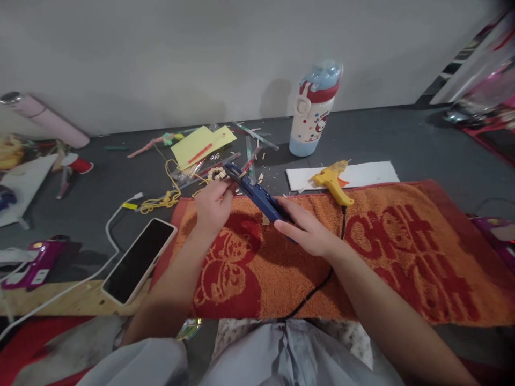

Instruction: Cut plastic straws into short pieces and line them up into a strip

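My right hand (308,229) is closed around the handles of a dark blue hand cutter (259,197), held slanting over the front of an orange and red towel (298,284). Its head points away to the left. Beside that head, my left hand (215,208) has its fingers pinched together; what they hold is hidden. Small pale wooden pieces (217,173) lie in a heap just behind my left fingers. More cut bits (260,177) are scattered behind the cutter, among thin clear plastic strips (250,155).
A yellow glue gun (333,183) lies on a white strip (374,172), its cord crossing the towel. Behind stands a bottle (314,115). At left are a phone (140,261), a white cable (108,228), yellow string (161,202), yellow paper (189,145) and a pink flask (50,119).
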Available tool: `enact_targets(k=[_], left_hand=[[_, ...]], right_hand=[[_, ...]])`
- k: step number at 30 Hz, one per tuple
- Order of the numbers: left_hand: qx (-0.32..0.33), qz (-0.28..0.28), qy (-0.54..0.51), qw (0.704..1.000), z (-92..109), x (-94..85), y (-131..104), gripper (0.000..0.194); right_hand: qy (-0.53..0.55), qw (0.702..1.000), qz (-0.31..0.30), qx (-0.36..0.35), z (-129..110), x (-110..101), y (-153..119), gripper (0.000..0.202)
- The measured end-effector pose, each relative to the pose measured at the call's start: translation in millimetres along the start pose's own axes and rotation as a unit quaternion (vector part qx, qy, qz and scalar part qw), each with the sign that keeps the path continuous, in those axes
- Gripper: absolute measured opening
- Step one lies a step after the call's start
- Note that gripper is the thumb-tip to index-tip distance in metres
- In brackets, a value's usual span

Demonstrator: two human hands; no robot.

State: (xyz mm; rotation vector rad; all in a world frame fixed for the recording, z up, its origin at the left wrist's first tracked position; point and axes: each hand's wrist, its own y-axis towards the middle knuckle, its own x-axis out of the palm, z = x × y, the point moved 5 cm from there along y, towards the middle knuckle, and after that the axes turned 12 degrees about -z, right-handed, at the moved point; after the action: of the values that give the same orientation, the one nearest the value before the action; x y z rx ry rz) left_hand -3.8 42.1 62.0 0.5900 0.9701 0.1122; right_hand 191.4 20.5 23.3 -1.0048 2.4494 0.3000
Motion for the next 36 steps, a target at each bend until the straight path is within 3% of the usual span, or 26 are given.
enact_targets(k=[15, 22, 26, 29, 32, 34, 36], left_hand=[[-0.027, -0.067, 0.043, 0.996, -8, 1.3, 0, 0.024], [-0.029, -0.069, 0.040, 0.996, -12, 1.8, 1, 0.027], [-0.040, -0.063, 0.019, 0.997, -9, -0.5, 2, 0.028], [-0.076, -0.059, -0.061, 0.993, -7, 0.1, 3, 0.028], [-0.153, -0.024, -0.246, 0.957, -13, 7.6, 3, 0.026], [-0.210, 0.011, -0.378, 0.902, -15, 17.7, -1, 0.031], [-0.255, -0.030, -0.484, 0.836, -9, 35.5, -7, 0.040]], right_hand=[[0.019, 1.000, 0.006, -0.018, 1, 0, 0, 0.054], [0.010, 1.000, 0.015, -0.006, 3, -2, 0, 0.051], [0.016, 1.000, 0.024, -0.011, 4, -2, 0, 0.051], [0.030, 0.999, 0.039, -0.021, 3, -2, 1, 0.050], [0.046, 0.997, 0.062, -0.015, 3, -1, 2, 0.047], [0.062, 0.995, 0.084, 0.002, 4, -1, 4, 0.047], [0.087, 0.991, 0.100, 0.009, 5, 1, 5, 0.049]])
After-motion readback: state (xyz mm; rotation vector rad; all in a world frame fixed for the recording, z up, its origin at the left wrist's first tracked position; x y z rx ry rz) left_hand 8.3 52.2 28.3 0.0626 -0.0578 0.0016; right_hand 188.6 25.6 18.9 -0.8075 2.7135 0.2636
